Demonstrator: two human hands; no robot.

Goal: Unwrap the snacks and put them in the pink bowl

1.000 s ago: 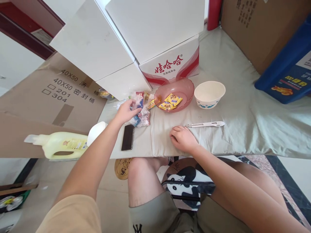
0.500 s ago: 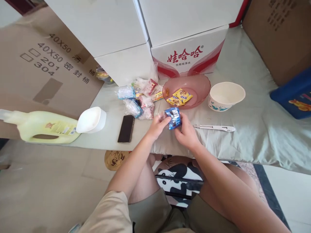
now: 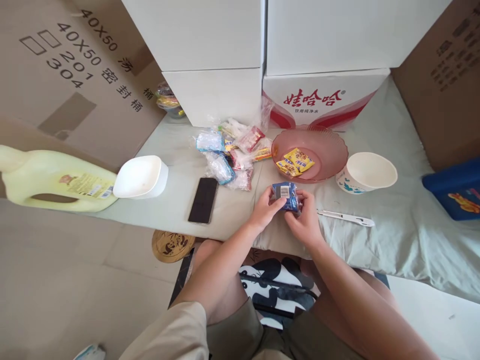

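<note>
The blue packet [image 3: 282, 189] is pinched between the two hands, just above or on the front part of the cloth-covered tabletop [image 3: 176, 150]; contact below is hidden. The left hand [image 3: 262, 211] grips one side, thumb across the face, while the right hand [image 3: 308, 220] closes around the other. The glossy wrapper could slip if either grip loosened, and the nearby front edge might then let it drop. The white knife [image 3: 348, 217] seems the greater hazard: its thin end points at the right hand, so a careless sideways move could nick a finger, though whether any blade is exposed is unclear.
</note>
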